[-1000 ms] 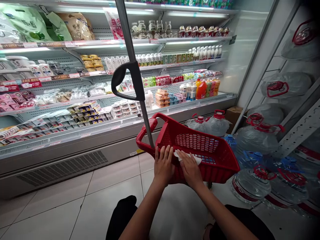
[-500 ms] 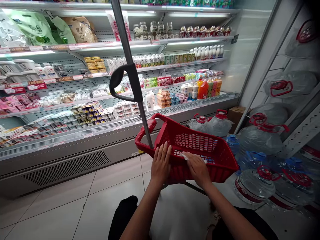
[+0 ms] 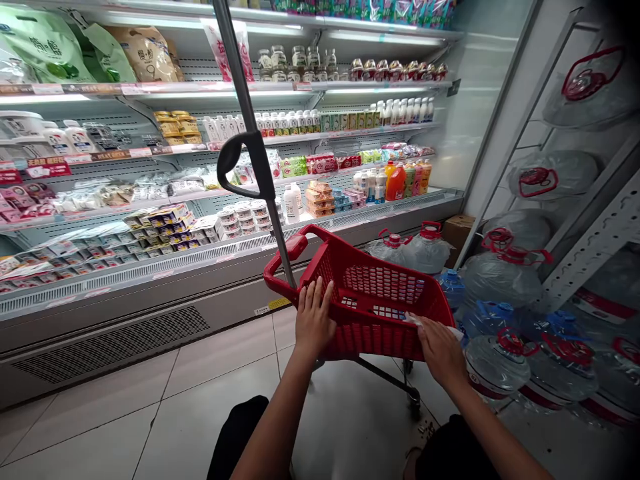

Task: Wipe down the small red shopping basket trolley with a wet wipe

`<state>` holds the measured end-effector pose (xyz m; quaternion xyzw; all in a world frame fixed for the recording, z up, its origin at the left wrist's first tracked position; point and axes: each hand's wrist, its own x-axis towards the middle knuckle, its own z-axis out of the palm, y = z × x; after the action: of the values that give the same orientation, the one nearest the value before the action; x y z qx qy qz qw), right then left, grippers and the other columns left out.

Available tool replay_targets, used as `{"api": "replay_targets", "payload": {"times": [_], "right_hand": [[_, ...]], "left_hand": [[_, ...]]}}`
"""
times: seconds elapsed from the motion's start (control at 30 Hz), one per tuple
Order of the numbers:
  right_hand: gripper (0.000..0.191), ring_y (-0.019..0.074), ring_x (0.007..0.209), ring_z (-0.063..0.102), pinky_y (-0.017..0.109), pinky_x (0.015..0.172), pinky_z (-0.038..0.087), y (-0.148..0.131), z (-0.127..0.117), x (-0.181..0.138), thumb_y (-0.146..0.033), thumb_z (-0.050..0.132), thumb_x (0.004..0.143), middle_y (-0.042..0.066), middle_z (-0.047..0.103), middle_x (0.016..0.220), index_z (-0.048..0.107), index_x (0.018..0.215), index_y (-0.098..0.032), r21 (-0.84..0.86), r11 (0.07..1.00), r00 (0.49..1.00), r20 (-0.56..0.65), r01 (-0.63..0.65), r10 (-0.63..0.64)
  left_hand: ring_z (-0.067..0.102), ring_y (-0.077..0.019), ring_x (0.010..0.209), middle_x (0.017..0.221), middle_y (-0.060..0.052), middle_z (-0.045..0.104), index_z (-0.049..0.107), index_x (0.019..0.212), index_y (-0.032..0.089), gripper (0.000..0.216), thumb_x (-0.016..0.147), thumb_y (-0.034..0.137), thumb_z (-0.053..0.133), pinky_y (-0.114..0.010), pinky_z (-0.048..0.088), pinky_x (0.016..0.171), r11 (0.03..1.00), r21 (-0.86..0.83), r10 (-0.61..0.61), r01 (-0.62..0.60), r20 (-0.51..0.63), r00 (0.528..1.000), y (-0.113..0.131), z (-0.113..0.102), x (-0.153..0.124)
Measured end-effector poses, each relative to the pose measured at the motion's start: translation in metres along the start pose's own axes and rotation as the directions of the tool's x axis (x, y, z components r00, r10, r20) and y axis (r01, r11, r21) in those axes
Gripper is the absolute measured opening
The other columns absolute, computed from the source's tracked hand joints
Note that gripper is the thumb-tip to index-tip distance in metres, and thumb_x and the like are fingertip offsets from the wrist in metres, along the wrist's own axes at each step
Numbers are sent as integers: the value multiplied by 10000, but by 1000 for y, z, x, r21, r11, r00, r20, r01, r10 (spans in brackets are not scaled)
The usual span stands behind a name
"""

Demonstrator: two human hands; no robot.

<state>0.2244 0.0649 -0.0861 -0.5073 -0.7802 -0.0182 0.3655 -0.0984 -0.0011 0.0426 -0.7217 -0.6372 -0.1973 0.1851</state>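
A red plastic shopping basket (image 3: pixel 380 280) on a wheeled frame stands on the tiled floor in front of me. Its grey pull handle (image 3: pixel 250 143) rises up and to the left. My left hand (image 3: pixel 313 320) lies on the near rim of the basket with fingers stretched up and slightly apart. My right hand (image 3: pixel 440 347) presses a white cloth (image 3: pixel 453 329) against the basket's right corner; only a strip of the cloth shows beyond the fingers.
A refrigerated display case (image 3: pixel 150 200) with shelves of dairy and drinks runs along the left and back. Large water jugs (image 3: pixel 510 273) with red handles lie stacked on the floor and on a rack at the right. A cardboard box (image 3: pixel 457 230) sits behind them.
My right hand has slid with the cloth from the middle of the near rim to the basket's right corner. My left hand has stayed on the rim. The view has shifted slightly.
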Motion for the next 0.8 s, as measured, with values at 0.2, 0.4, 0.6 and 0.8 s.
{"api": "replay_targets", "payload": {"times": [0.2,0.4,0.6,0.8], "right_hand": [[520,243,1418,522,471,1184,412,-111,39,35,-269,299,1073,90,594,1507,459,1563,-201,89,964,968,3,249,-250],[503,229,1326,607,452,1131,483,-116,35,50,-302,280,1095,77,625,1474,482,1548,-218,152,958,961,98,242,-258],[480,224,1247,664,420,967,586,-60,-2,13,-380,269,1109,21,675,1412,501,1523,-311,84,996,975,217,34,-51],[488,256,1219,682,460,1022,570,-72,-5,-17,-356,330,1089,69,721,1331,501,1537,-264,64,987,977,148,145,-153]], "left_hand": [[255,-240,1585,1747,-57,133,208,1663,255,917,819,138,548,-467,213,1302,981,-164,111,-99,67,992,42,33,-4],[192,-199,1602,1739,-42,178,179,1667,209,974,758,63,498,-440,178,1314,971,-220,114,-89,103,988,26,50,-14],[173,-232,1607,1746,-63,154,159,1666,209,1032,722,106,563,-465,159,1317,966,-258,45,-13,118,992,-6,45,-4],[155,-284,1607,1725,-106,236,206,1654,214,828,901,221,550,-548,180,1297,963,-249,-75,104,124,989,-11,47,4]]}}
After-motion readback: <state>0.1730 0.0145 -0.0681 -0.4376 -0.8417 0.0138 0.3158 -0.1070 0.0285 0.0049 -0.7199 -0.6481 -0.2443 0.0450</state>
